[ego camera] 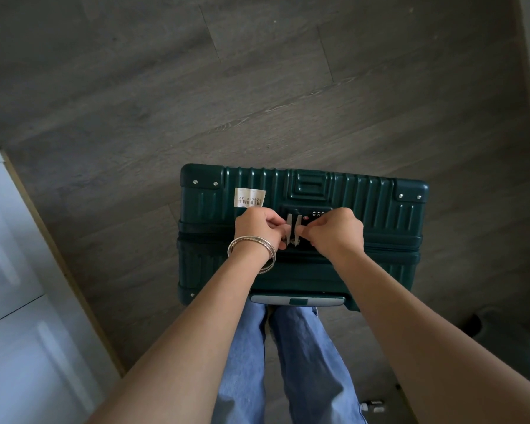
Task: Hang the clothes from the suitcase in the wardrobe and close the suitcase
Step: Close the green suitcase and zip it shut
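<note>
Suitcase stands upright on the wood floor, just ahead of my legs, shells together, zip band running across its side. Both hands at the lock. Left hand pinches one metal zipper pull between thumb and curled fingers; right hand pinches the other pull the same way.

The two pulls sit side by side, nearly touching, tips pointing up at the lock, directly between my two sets of fingers. Whether the tips are already seated I cannot tell.

To do this well, I judge: keep the pulls parallel, line each tip with its slot, press in together until they latch. Don't twist; thin tabs may slip.

Wardrobe not identifiable from here; a white panel lies at my left.
</note>
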